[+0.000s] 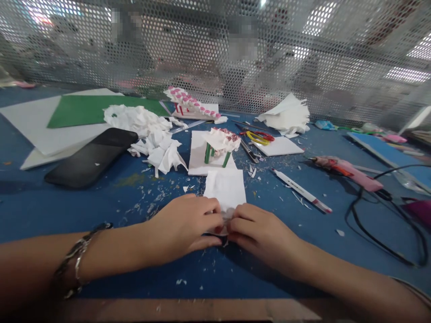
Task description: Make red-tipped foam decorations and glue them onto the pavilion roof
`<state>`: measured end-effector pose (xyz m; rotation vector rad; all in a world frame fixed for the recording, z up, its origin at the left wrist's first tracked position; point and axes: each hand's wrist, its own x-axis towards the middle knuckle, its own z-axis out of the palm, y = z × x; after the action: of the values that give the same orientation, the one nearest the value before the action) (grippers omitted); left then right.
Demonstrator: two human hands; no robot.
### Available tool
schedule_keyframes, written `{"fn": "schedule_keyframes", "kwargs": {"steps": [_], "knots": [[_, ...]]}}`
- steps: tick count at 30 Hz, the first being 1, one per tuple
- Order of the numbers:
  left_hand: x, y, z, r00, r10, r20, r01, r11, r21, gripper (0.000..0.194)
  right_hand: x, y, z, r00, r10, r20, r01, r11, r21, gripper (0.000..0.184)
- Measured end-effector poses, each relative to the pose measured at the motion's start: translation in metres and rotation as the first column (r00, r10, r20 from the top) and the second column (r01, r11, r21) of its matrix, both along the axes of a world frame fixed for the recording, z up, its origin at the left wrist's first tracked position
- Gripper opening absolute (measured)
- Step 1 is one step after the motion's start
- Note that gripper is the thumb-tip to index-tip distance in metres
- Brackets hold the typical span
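Observation:
Both my hands meet at the near edge of a small white paper sheet lying on the blue table. My left hand has its fingers curled and pinched on the sheet's near left edge. From the other side, my right hand pinches the near right edge, its fingertips almost touching the left ones. The fingertips partly hide the edge between them. Just beyond the sheet, a small model with green legs and a white and dark red top stands on a white board.
Left lie a black phone, crumpled white paper and a green sheet. Right are scissors, a cutter knife, a marker and a pink glue gun with a black cord. A perforated metal screen closes the back.

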<state>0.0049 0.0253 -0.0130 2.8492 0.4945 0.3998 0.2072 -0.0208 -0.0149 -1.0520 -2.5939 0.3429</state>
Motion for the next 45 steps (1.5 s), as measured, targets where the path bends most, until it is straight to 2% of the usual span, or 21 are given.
{"fn": "schedule_keyframes", "kwargs": {"steps": [5, 14, 16, 18, 22, 30, 36, 40, 43, 45], "knots": [[0.001, -0.001, 0.000, 1.000, -0.014, 0.023, 0.014, 1.000, 0.016, 0.006, 0.004, 0.000, 0.002, 0.998, -0.040, -0.048, 0.037, 0.996, -0.076, 0.008], [0.001, -0.001, -0.007, 0.996, 0.033, 0.086, -0.037, 0.998, 0.054, 0.022, 0.003, -0.002, 0.005, 0.996, -0.080, -0.035, 0.073, 0.985, -0.154, 0.009], [0.000, -0.001, -0.006, 0.997, 0.048, 0.067, -0.049, 0.999, 0.012, 0.021, 0.001, -0.002, 0.005, 0.995, -0.095, -0.031, 0.089, 0.983, -0.159, 0.009], [0.000, -0.001, -0.003, 0.996, 0.082, 0.024, -0.080, 0.993, -0.088, 0.016, 0.000, -0.002, 0.005, 0.994, -0.107, -0.032, 0.100, 0.982, -0.162, 0.009], [0.000, 0.000, 0.003, 0.988, 0.149, -0.042, -0.154, 0.958, -0.242, 0.013, -0.001, 0.000, 0.006, 0.991, -0.130, -0.030, 0.123, 0.977, -0.175, 0.008], [0.000, 0.000, 0.004, 0.978, 0.178, -0.104, -0.200, 0.945, -0.259, 0.016, 0.000, 0.001, 0.010, 0.991, -0.128, -0.034, 0.120, 0.976, -0.182, 0.008], [-0.003, 0.007, 0.009, 0.986, 0.090, -0.138, -0.131, 0.937, -0.325, 0.007, 0.003, -0.002, 0.008, 0.998, -0.021, -0.052, 0.016, 0.996, -0.084, 0.015], [-0.006, 0.017, 0.013, 0.992, -0.026, -0.121, -0.033, 0.886, -0.462, 0.010, 0.009, 0.003, 0.011, 0.997, 0.028, -0.077, -0.036, 0.993, -0.113, 0.007], [-0.009, 0.022, 0.017, 0.991, -0.044, -0.126, -0.029, 0.848, -0.529, 0.014, 0.013, 0.006, 0.016, 0.994, 0.064, -0.083, -0.074, 0.988, -0.134, 0.005], [-0.011, 0.023, 0.021, 0.990, -0.050, -0.132, -0.030, 0.843, -0.538, 0.017, 0.014, 0.006, 0.017, 0.995, 0.067, -0.080, -0.077, 0.988, -0.136, 0.006]]}}
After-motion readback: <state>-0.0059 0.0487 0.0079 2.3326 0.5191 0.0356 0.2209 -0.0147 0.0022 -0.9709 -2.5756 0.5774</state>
